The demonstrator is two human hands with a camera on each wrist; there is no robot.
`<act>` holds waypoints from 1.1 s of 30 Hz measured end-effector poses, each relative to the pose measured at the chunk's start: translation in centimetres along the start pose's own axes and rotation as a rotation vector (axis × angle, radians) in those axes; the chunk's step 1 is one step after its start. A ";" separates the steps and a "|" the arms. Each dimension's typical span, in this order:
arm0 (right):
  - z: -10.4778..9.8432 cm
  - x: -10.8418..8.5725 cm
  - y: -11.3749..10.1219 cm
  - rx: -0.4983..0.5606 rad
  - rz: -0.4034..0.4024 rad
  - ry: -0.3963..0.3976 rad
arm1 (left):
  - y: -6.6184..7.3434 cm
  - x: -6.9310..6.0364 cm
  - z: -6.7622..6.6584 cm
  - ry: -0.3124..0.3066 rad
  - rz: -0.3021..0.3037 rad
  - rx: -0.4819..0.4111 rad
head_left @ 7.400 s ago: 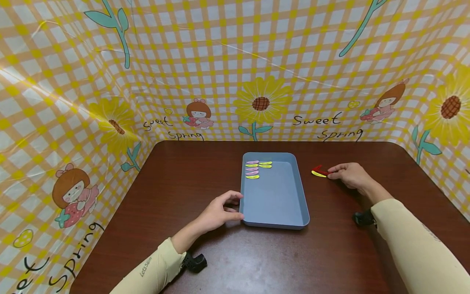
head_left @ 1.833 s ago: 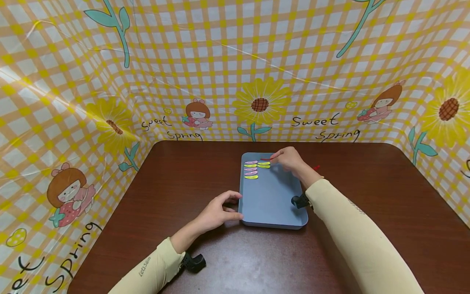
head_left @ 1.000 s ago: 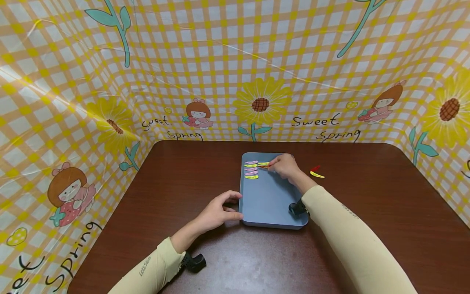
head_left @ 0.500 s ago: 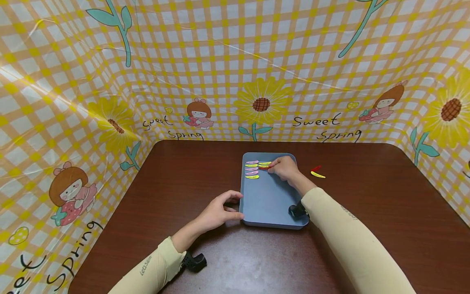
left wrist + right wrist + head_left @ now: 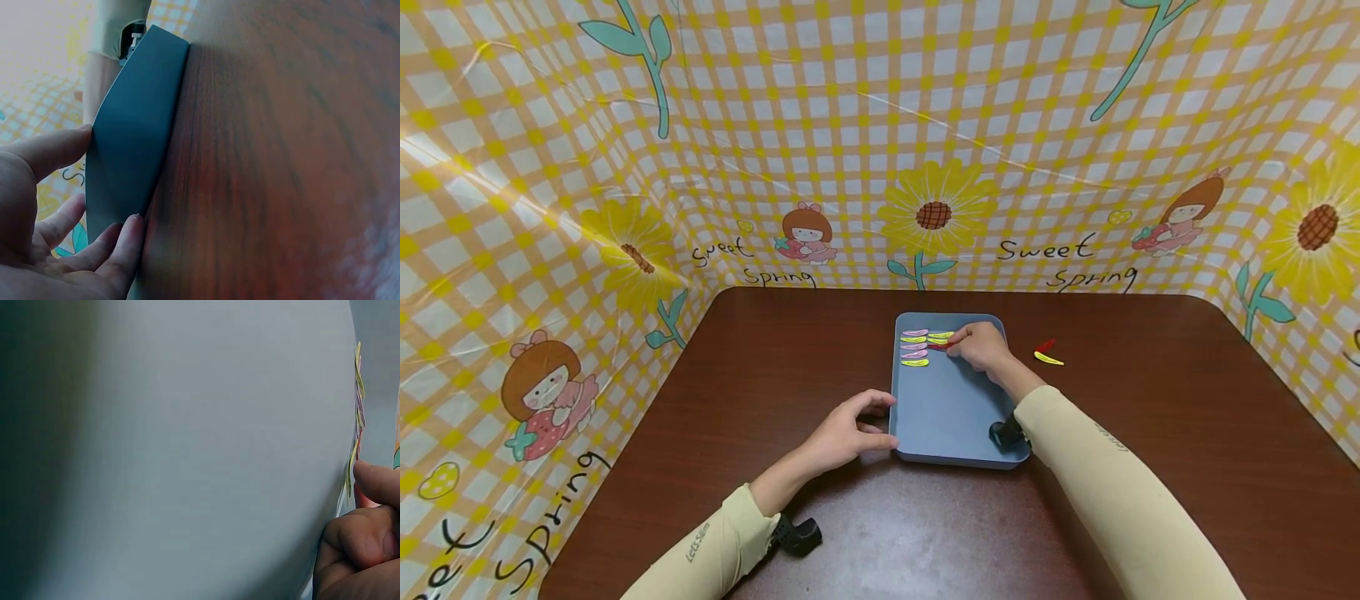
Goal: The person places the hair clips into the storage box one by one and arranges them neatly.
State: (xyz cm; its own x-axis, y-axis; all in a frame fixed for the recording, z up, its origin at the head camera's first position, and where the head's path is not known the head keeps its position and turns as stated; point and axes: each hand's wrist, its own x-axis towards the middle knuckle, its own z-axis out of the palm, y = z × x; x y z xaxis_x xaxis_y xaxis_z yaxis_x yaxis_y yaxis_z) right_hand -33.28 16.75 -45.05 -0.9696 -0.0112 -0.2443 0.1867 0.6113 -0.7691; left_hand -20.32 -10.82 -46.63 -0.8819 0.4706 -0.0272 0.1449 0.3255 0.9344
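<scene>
A blue-grey tray point(image 5: 955, 417) lies on the table. Inside its far left part, pink and yellow snap hair clips point(image 5: 915, 363) form a column, with two yellow clips point(image 5: 941, 335) beside them. My right hand point(image 5: 981, 343) is over the tray and pinches a red hair clip point(image 5: 937, 346) just below those yellow ones; its right end is hidden by the fingers. In the right wrist view, the curled right hand point(image 5: 365, 534) is at the edge, near the clips. My left hand point(image 5: 842, 429) rests against the tray's left side, thumb and fingertips touching the wall point(image 5: 134, 125), fingers loosely bent.
To the right of the tray, a yellow clip point(image 5: 1048, 358) and a red clip point(image 5: 1045, 344) lie on the brown table point(image 5: 1150, 433). A checked, sunflower-printed cloth point(image 5: 850, 150) hangs around the table's back and sides.
My right hand has brought a red clip from the right of the table into the tray and lowered it below the two yellow clips. It has barely moved lately. The left hand stays put.
</scene>
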 end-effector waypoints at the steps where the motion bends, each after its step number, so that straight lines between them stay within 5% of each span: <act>1: 0.0 0.0 0.0 -0.003 -0.002 0.002 | 0.0 0.0 0.0 0.000 -0.002 0.000; 33: 0.2 -0.2 0.1 0.031 -0.009 -0.010 | -0.1 -0.1 -0.1 -0.008 0.009 -0.022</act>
State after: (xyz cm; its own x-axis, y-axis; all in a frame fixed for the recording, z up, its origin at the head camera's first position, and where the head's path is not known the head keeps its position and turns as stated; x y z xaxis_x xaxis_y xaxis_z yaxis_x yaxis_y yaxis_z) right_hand -33.07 16.68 -45.22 -0.9696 -0.0242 -0.2433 0.1834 0.5861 -0.7892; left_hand -20.31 -10.99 -46.65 -0.8770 0.4799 -0.0213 0.1431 0.3034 0.9421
